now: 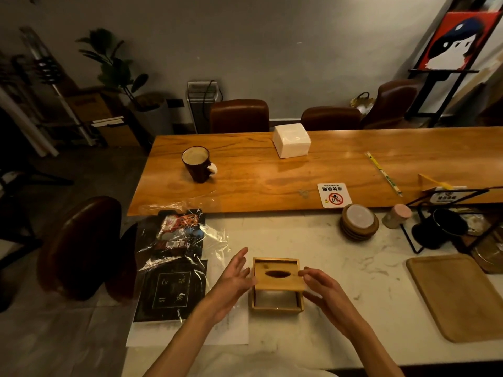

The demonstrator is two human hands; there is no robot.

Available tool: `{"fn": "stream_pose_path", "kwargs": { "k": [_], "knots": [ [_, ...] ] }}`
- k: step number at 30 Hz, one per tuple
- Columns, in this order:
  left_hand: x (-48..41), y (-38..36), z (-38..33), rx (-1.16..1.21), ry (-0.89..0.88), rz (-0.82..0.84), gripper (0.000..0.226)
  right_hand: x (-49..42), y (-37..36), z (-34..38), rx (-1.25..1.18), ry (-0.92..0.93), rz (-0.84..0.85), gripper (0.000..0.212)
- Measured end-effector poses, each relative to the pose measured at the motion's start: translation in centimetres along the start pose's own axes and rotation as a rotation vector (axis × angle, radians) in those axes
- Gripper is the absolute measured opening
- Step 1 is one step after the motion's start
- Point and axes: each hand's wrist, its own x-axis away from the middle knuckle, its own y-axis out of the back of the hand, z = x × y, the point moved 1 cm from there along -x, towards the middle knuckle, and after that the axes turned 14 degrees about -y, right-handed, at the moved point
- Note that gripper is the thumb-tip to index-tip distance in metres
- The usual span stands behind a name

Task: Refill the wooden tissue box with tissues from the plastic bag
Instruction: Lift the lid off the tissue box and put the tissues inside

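The wooden tissue box (277, 306) stands on the white marble counter in front of me. Its lid (279, 280), with an oval slot, is raised at the front, so the dim inside of the box shows beneath it. My left hand (236, 278) presses its palm against the lid's left edge, fingers spread. The fingertips of my right hand (324, 288) touch the lid's right edge, so the lid is held between both hands. A white block of tissues (291, 140) sits far off on the wooden table. A crumpled clear plastic bag (190, 238) lies to the left over dark packets.
A dark mug (197, 164) and a no-smoking sign (334, 195) are on the wooden table (245, 191). Stacked coasters (358, 221), a pink-lidded cup (397, 215), a black wire rack (441, 227) and a wooden tray (457, 295) sit to the right. A brown chair (81, 246) stands at left.
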Motion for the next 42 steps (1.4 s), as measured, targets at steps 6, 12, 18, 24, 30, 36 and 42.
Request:
{"fn": "stream_pose_path", "kwargs": {
  "k": [6,12,18,24,30,36,42],
  "knots": [
    [1.1,-1.1,1.2,-0.199,0.012,-0.082,0.087,-0.4,0.1,-1.8,0.269,0.102,-0.195,0.016],
    [1.2,-1.6,2.1,-0.296,0.010,-0.091,0.082,-0.5,-0.3,-2.3,0.299,0.086,-0.232,0.045],
    [1.0,-1.3,3.0,-0.326,0.038,-0.089,0.072,-0.5,-0.6,-2.1,0.291,0.043,-0.221,0.053],
    [0.0,-2.1,2.8,-0.268,0.154,-0.061,0.082,-0.4,-1.5,-1.7,0.160,-0.001,-0.153,0.031],
    [-3.7,-3.2,1.1,-0.272,0.215,-0.032,0.095,-1.4,-2.1,2.6,0.155,0.038,-0.130,0.041],
    [-9.9,-3.8,-2.5,-0.284,0.199,-0.067,0.090,-5.9,-1.2,8.7,0.192,0.026,-0.163,0.051],
    [-13.4,-5.0,-4.3,-0.340,0.144,-0.033,0.087,-8.9,-1.0,11.5,0.193,-0.015,-0.144,0.049]
  ]
}}
